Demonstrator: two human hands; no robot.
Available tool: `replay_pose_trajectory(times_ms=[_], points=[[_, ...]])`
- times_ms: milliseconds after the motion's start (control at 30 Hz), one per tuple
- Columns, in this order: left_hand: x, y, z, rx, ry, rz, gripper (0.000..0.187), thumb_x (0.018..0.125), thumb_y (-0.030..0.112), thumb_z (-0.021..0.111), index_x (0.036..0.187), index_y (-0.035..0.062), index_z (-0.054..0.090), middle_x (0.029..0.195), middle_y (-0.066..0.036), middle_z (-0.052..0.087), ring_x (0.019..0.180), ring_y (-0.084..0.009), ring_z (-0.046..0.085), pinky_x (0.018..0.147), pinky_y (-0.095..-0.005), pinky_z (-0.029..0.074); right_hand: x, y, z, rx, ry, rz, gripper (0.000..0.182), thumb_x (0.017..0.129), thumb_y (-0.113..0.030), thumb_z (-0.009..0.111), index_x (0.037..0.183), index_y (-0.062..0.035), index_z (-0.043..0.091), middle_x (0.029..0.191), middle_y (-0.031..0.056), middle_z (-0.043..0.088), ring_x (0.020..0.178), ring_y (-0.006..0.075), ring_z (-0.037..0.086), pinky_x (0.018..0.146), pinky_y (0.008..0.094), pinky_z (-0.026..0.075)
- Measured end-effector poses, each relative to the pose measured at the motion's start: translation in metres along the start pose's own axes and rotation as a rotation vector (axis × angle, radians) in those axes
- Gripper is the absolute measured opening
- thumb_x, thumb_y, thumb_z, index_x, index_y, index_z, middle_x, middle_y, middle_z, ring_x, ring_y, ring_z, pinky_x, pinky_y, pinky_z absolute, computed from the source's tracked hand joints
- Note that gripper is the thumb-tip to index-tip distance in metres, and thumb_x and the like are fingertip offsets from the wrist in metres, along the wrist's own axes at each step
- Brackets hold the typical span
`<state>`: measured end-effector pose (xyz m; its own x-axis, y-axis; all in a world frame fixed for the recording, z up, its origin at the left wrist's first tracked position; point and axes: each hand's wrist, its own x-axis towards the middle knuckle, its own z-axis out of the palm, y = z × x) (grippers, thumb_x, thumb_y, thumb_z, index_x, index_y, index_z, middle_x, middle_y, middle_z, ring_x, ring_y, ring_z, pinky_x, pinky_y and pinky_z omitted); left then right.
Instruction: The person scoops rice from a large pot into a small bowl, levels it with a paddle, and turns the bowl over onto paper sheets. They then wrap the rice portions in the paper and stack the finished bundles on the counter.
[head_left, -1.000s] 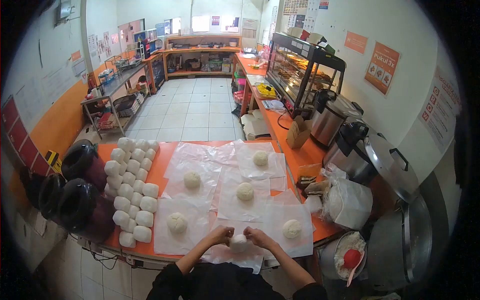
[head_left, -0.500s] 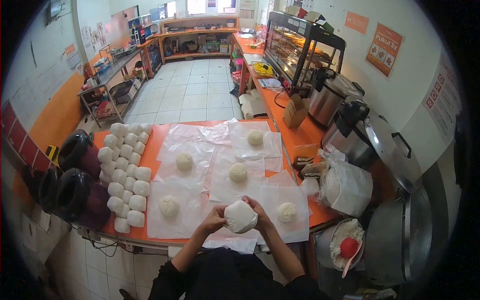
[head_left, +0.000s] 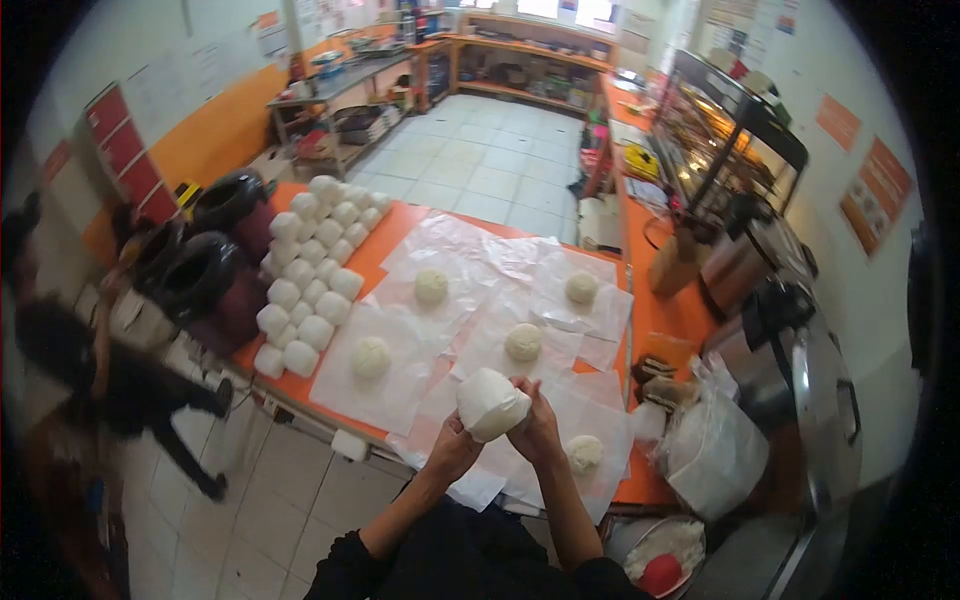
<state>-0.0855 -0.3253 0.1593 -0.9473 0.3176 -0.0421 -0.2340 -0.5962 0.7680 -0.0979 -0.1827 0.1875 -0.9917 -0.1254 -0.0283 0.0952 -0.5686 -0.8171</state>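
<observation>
A rice portion wrapped in white paper (head_left: 489, 402) is up in front of me, above the near part of the table. My left hand (head_left: 455, 450) grips its lower left side. At its right side, my right hand (head_left: 535, 425) pinches the paper with bent fingers. Around it, rounded mounds of rice sit on flat white paper sheets: one rice mound (head_left: 523, 342) just beyond my hands, another rice mound (head_left: 583, 454) right of my right wrist, and a third rice mound (head_left: 371, 357) to the left. More lie farther back.
Wrapped white parcels (head_left: 298, 272) are stacked along the orange table's left side, beside dark purple lidded containers (head_left: 215, 285). At right stand a plastic bag (head_left: 715, 450), steel cookers (head_left: 765, 340) and a rice bowl with a red scoop (head_left: 660, 573). A person in black (head_left: 90, 370) is at far left.
My view has swung left, bringing a person into sight at the far left. The wrapped rice has turned in my hands, which both still hold it.
</observation>
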Motion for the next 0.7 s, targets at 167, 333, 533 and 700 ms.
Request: replay_pose_trajectory(times_ms=[167,333,533,700], points=[[-0.024,0.002,-0.005,-0.118,0.128,0.110,0.044,0.083,0.014,0.065,0.122,0.0019,0.047,0.116,-0.006,0.057,0.103,-0.0154,0.057,0.091,-0.0303,0.046,0.009,-0.016,0.017,0.282,-0.345,0.199,0.042,0.087,-0.042,0.054,0.101,-0.0023,0.049,0.095,0.0054,0.056,0.088,0.0150,0.056,0.078,0.0283,0.046],[-0.050,0.016,-0.007,-0.209,0.229,0.159,0.039,0.086,0.014,0.060,0.122,0.0053,0.048,0.113,-0.005,0.059,0.100,-0.0143,0.058,0.086,-0.0290,0.048,0.014,0.002,0.018,0.235,-0.481,0.429,0.037,0.083,-0.023,0.063,0.108,0.0028,0.052,0.101,0.0094,0.060,0.093,0.0178,0.058,0.083,0.0306,0.046],[-0.055,0.020,-0.011,-0.300,0.213,0.331,0.016,0.084,0.006,0.061,0.098,0.0061,0.054,0.101,-0.003,0.060,0.088,-0.0105,0.059,0.077,-0.0260,0.050,-0.007,0.013,0.034,0.383,-0.487,0.484,0.038,0.081,-0.017,0.064,0.111,0.0033,0.051,0.106,0.0112,0.059,0.093,0.0193,0.059,0.084,0.0334,0.047],[-0.062,0.027,-0.031,-0.025,0.384,0.266,0.014,0.081,0.001,0.063,0.093,0.0049,0.055,0.091,-0.003,0.062,0.082,-0.0097,0.059,0.071,-0.0250,0.049,0.000,0.019,0.021,0.274,-0.411,0.396,0.023,0.080,-0.012,0.065,0.096,0.0004,0.055,0.093,0.0068,0.060,0.084,0.0152,0.058,0.076,0.0295,0.047]])
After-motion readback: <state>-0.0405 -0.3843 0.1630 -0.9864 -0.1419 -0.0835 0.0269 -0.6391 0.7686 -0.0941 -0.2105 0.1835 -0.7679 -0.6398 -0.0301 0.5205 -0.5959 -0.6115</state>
